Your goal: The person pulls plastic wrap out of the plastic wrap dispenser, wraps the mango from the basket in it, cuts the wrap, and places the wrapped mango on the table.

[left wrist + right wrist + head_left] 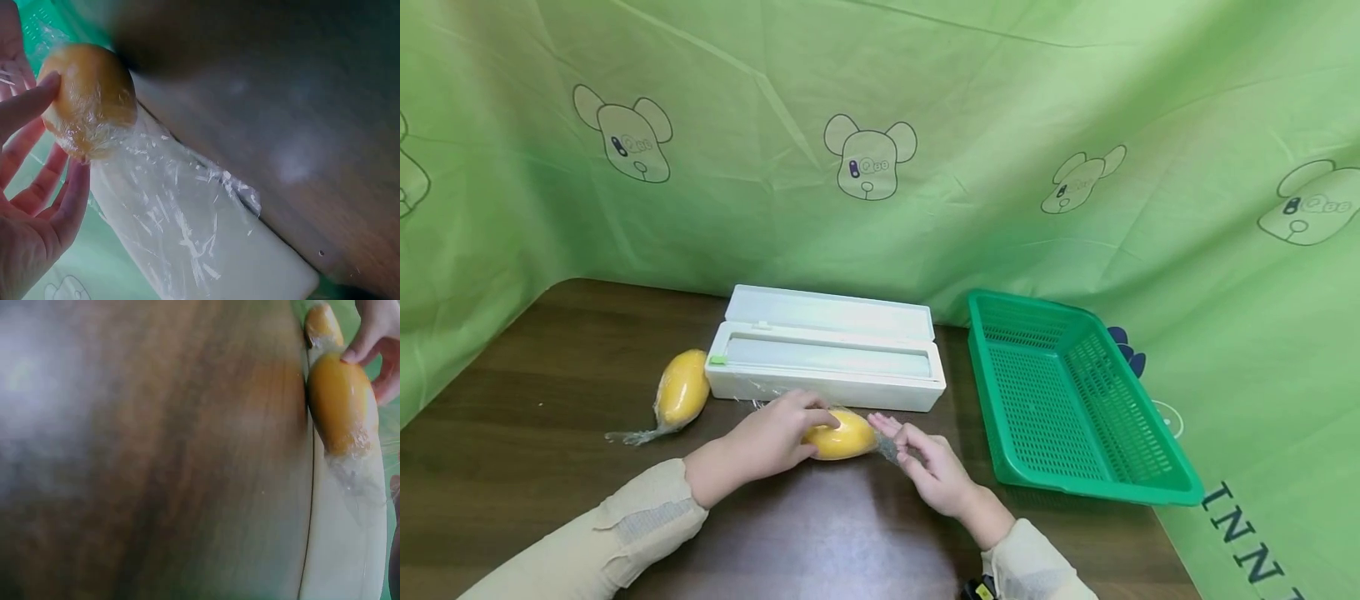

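A yellow mango point(847, 437) wrapped in cling film lies in front of the white box, with my left hand point(780, 433) gripping its left end between thumb and fingers. Loose film point(187, 219) trails from that end across the box in the left wrist view. At the mango's other end, a twisted tail of film point(888, 447) sticks out beside my right hand point(938, 475). The right fingers are extended and loosely bent around the tail. Only a sliver of this hand shows at the edge of the right wrist view, where film point(359, 478) bunches at the mango's end.
The long white cling film box point(827, 392) stands lid up at the back, a roll point(827, 356) inside. Left of it lies another wrapped mango point(682, 388) with a twisted tail. A green plastic basket point(992, 400) sits to the right, and a green curtain point(760, 225) hangs behind.
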`<state>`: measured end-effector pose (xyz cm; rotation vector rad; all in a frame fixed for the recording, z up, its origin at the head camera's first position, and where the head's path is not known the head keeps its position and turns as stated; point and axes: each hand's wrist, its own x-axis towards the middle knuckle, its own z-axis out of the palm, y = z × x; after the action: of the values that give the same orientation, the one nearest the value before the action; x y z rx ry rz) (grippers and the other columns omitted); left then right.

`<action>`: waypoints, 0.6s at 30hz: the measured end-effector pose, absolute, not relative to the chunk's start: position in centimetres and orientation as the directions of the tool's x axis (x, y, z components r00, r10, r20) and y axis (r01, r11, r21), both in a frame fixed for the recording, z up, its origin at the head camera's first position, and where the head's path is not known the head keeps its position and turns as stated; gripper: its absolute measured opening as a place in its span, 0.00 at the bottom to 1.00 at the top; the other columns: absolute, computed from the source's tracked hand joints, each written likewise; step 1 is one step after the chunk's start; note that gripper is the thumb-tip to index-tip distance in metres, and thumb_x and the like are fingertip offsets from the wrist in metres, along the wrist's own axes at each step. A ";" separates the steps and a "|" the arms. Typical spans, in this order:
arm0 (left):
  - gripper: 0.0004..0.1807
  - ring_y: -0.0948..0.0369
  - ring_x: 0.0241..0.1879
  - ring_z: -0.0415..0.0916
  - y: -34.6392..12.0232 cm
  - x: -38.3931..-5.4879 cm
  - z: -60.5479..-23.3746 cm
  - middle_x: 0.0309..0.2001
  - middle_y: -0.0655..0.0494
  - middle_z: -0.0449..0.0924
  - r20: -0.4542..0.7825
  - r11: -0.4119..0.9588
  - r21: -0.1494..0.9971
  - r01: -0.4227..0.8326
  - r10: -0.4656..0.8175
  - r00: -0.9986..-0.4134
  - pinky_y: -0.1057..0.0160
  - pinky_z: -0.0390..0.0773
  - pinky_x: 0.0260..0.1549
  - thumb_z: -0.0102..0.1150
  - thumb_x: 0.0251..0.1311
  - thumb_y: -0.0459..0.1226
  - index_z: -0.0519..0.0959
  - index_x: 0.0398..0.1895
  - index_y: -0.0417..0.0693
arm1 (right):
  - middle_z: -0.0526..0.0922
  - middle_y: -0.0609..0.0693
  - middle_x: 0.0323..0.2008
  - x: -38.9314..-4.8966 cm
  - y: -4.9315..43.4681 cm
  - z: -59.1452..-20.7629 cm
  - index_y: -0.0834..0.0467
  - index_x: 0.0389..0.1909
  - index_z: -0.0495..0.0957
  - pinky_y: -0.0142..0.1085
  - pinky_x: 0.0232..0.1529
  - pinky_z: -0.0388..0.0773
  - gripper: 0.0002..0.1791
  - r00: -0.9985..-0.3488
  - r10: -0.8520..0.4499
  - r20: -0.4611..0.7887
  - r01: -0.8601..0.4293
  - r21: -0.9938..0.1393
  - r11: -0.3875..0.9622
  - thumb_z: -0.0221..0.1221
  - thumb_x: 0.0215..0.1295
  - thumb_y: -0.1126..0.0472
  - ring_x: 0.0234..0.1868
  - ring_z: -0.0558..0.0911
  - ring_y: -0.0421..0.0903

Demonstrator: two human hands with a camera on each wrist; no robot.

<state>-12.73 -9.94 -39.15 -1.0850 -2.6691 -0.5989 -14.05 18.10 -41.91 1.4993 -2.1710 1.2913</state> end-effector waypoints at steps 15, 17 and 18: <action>0.19 0.54 0.43 0.79 -10.4 -13.4 -39.1 0.43 0.54 0.81 0.324 0.653 0.368 0.662 0.577 -0.749 0.52 0.81 0.45 0.80 0.47 0.31 0.87 0.46 0.44 | 0.84 0.56 0.56 -13.9 17.1 -41.3 0.56 0.27 0.75 0.49 0.60 0.77 0.16 -0.047 -0.783 0.620 -0.980 0.125 0.158 0.43 0.74 0.65 0.58 0.83 0.50; 0.19 0.54 0.43 0.79 -10.5 -13.4 -39.1 0.43 0.54 0.81 0.323 0.651 0.379 0.658 0.573 -0.753 0.53 0.81 0.45 0.80 0.47 0.31 0.88 0.46 0.44 | 0.85 0.54 0.55 -14.0 17.0 -41.3 0.55 0.27 0.76 0.51 0.57 0.76 0.16 -0.011 -0.778 0.628 -0.967 0.193 0.169 0.44 0.74 0.64 0.56 0.84 0.48; 0.19 0.54 0.43 0.80 -10.5 -13.4 -39.1 0.43 0.54 0.82 0.323 0.650 0.383 0.657 0.572 -0.754 0.53 0.81 0.45 0.80 0.48 0.31 0.88 0.46 0.44 | 0.85 0.54 0.54 -14.0 16.9 -41.3 0.55 0.27 0.76 0.51 0.57 0.76 0.15 0.000 -0.778 0.629 -0.964 0.207 0.168 0.45 0.73 0.64 0.54 0.84 0.48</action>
<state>-13.45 -10.54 -39.10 -1.0122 -2.6931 -0.7283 -13.98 16.94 -41.28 1.6502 -1.8168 0.3778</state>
